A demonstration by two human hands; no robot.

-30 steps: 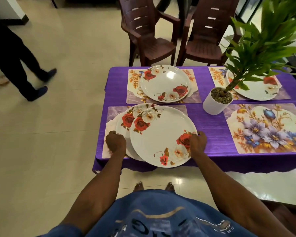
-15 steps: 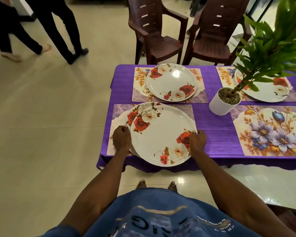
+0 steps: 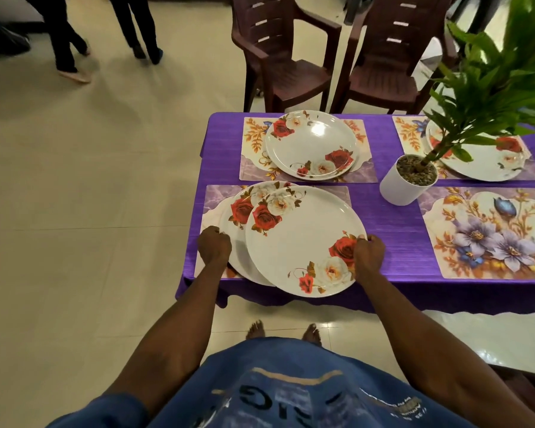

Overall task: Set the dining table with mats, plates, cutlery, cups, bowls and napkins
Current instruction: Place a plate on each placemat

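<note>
Gripping the top plate [image 3: 303,242] by its right edge with my right hand [image 3: 368,253], while my left hand [image 3: 214,247] grips the lower plate [image 3: 238,239] at its left rim, both over the mat [image 3: 212,199] between my hands.

Home dining room: clothed table [image 3: 380,211], plastic chairs [image 3: 278,57], tiled floor [image 3: 90,211]
</note>
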